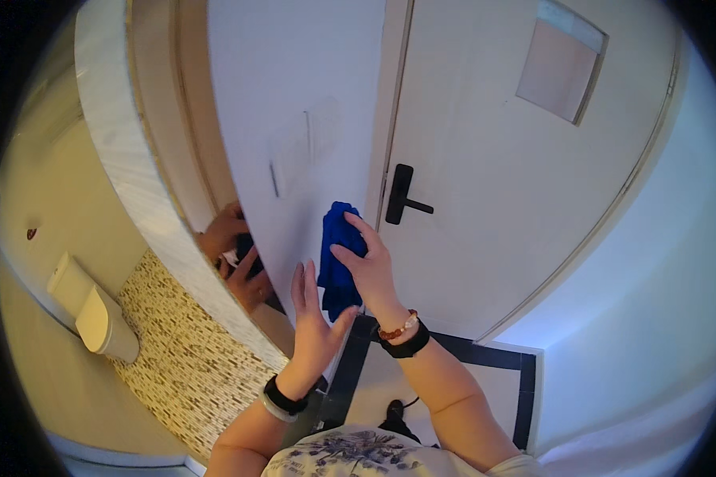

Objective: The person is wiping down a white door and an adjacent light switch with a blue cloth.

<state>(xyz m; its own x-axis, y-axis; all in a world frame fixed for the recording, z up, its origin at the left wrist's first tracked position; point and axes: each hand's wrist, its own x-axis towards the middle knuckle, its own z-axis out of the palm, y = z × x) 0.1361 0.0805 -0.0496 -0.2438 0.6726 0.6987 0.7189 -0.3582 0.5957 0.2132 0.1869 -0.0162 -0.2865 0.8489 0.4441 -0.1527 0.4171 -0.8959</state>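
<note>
A blue cloth (339, 258), crumpled lengthwise, hangs against or just in front of the white wall, left of the door. My right hand (371, 274) grips it from the right, thumb and fingers bent over its upper half. Below and to the left, my left hand (313, 332) is raised with fingers stretched and thumb spread. Its thumb tip lies close to the cloth's lower end; whether it touches I cannot tell. On the wall above the cloth are pale switch plates (290, 159).
A white door (485, 207) with a black lever handle (402, 195) and a small window stands closed at right. To the left, a shiny brown frame (207, 159) mirrors hands. Beyond it, a white toilet (107, 330) stands by a mosaic floor (187, 342). Dark tiles border the floor below.
</note>
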